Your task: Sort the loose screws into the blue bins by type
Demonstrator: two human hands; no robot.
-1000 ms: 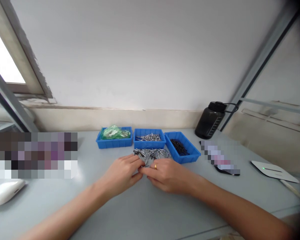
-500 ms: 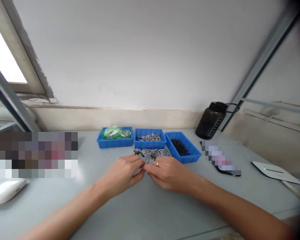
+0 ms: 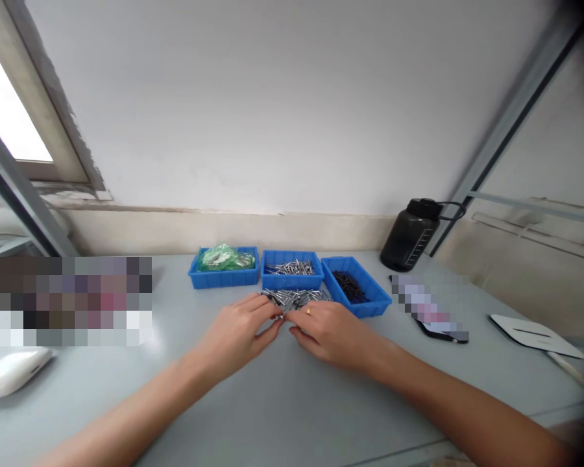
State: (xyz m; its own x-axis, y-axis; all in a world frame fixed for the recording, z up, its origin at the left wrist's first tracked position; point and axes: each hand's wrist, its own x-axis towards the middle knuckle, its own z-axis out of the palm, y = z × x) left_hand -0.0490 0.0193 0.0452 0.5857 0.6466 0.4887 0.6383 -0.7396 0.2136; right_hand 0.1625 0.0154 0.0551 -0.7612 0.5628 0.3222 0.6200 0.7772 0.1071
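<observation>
My left hand (image 3: 247, 326) and my right hand (image 3: 328, 329) meet at the fingertips over the table, at the near edge of a loose pile of silver blind rivets (image 3: 316, 295). Both hands are closed in a pinch. A tiny shiny bit shows between the fingertips, but what each hand holds is too small to make out. Among the pile by my fingers are a few dark pieces. Just behind it stands a blue tray (image 3: 292, 281) with more silver rivets. To the right, an angled blue tray (image 3: 370, 307) holds thin black pieces.
A third blue tray (image 3: 224, 279) at the left holds a green plastic bag (image 3: 219, 258). At the back right stands a dark water bottle (image 3: 409, 237). A blurred-out phone-like item (image 3: 431, 311) and a flat white device (image 3: 535, 336) lie right; a white rounded object (image 3: 14, 373) lies left.
Both hands stay together by the pile, their fingers shifting slightly. The dark pieces at my fingertips show less now. The white device's green light no longer shows.
</observation>
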